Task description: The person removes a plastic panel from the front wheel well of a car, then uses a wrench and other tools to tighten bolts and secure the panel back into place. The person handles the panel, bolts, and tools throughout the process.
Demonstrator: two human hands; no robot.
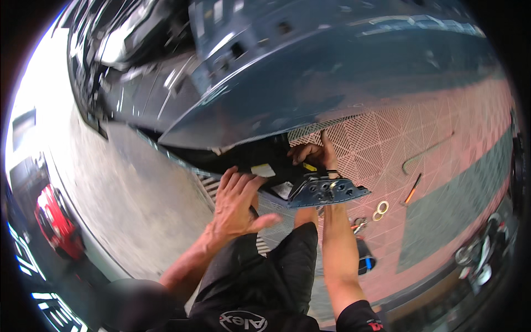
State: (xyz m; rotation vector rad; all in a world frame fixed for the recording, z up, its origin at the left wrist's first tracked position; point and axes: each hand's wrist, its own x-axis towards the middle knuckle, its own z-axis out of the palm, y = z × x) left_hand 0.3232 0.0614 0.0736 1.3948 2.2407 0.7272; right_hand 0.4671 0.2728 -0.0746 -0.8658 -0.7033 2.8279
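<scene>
Beside the blue car, a panel near the knees

The panel lies along the lower edge of the car, in front of the person's legs; its end, which has several holes, stands apart from the car body. The left hand is quite unfolded: its fingertips rest at the panel's edge, and its thumb is spread far from them, so it does not clasp anything. The right hand is on the far side of the panel's end, with fingers bent and thumb stretched; whether it has hold of something, I cannot tell. On the tiled floor, to the right, lie two rings, an orange-handled tool and a thin rod.
</scene>
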